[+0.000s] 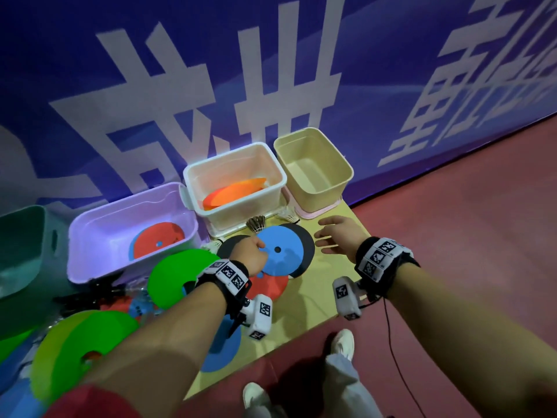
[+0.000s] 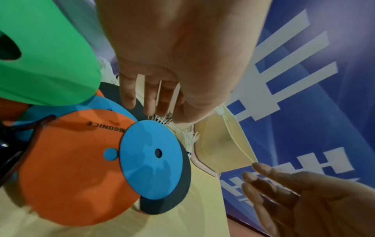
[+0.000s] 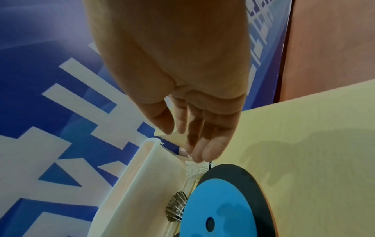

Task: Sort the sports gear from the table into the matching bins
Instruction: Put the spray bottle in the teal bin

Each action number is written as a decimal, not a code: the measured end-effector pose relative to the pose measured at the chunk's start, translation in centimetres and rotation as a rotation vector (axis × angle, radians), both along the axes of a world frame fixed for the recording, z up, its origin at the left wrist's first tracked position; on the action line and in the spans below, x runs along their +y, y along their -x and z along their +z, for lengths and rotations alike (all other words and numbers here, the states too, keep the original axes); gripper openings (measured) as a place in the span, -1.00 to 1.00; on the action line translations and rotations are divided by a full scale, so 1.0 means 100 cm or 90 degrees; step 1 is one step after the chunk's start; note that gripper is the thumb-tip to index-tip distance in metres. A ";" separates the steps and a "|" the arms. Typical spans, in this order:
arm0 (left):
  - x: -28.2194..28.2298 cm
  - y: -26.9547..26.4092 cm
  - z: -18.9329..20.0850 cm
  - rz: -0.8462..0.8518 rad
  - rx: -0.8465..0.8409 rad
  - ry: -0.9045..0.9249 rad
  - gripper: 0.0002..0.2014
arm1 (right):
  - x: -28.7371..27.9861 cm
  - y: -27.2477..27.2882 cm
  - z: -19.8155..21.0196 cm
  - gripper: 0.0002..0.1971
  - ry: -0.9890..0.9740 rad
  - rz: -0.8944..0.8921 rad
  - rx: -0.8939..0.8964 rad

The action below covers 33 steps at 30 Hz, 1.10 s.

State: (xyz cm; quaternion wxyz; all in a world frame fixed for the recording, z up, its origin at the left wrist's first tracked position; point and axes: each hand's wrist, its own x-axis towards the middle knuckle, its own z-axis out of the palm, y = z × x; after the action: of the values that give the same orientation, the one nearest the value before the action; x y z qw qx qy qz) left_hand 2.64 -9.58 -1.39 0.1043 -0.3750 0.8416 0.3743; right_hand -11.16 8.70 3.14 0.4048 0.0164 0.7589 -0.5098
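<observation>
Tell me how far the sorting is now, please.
Done: discs lie in the purple bin and the white bin; the beige bin looks empty. In hand: the left hand is at the blue disc, grip unclear; the right hand hovers open. Left: green discs, shuttlecocks, more discs.

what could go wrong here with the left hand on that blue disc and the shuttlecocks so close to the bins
1. The blue disc lies on a black disc; the left hand at its edge might drag both, or lift the wrong one.
2. A shuttlecock sits against the white bin beside the discs; sliding a disc could crush its feathers.
3. The open right hand hovers near another shuttlecock wedged between bins, awkward to pinch cleanly.
</observation>
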 end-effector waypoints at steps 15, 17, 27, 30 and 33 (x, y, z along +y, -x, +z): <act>0.006 0.037 -0.068 0.237 -0.092 -0.072 -0.60 | -0.035 0.076 -0.100 -0.79 -0.057 0.266 -0.130; 0.006 0.036 -0.069 0.240 -0.086 -0.064 -0.60 | -0.034 0.075 -0.102 -0.79 -0.055 0.267 -0.143; -0.002 0.046 -0.074 0.275 -0.046 -0.013 -0.64 | -0.042 0.079 -0.115 -0.78 -0.020 0.252 -0.182; -0.002 0.047 -0.070 0.302 -0.013 -0.025 -0.61 | -0.045 0.076 -0.116 -0.78 -0.024 0.254 -0.178; -0.002 0.046 -0.062 0.317 0.013 -0.049 -0.60 | -0.050 0.072 -0.116 -0.80 -0.030 0.261 -0.166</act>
State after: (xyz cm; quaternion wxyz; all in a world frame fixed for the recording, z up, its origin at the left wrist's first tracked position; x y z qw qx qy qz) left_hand -1.93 -9.76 -7.64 0.0148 -0.5627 0.7096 0.4237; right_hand -18.34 3.71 -8.41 0.5941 -0.0627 0.6994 -0.3924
